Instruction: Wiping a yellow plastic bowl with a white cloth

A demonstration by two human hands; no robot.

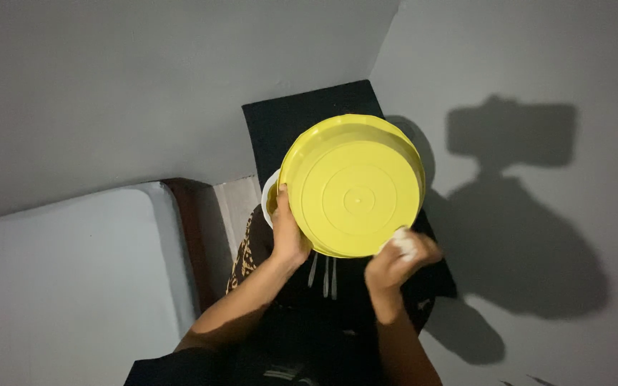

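A round yellow plastic bowl [355,182] is held up with its underside facing me. My left hand [287,232] grips its left rim, thumb over the edge. My right hand [398,261] is closed on a small white cloth or tissue [402,239] pressed against the bowl's lower right edge. A white rim of another dish [269,196] shows just behind the bowl's left side.
A black mat [287,121] lies on the floor beyond the bowl. A grey mattress [66,279] on a brown frame [191,236] is at the left. Grey walls meet in a corner ahead, with my shadow on the right wall.
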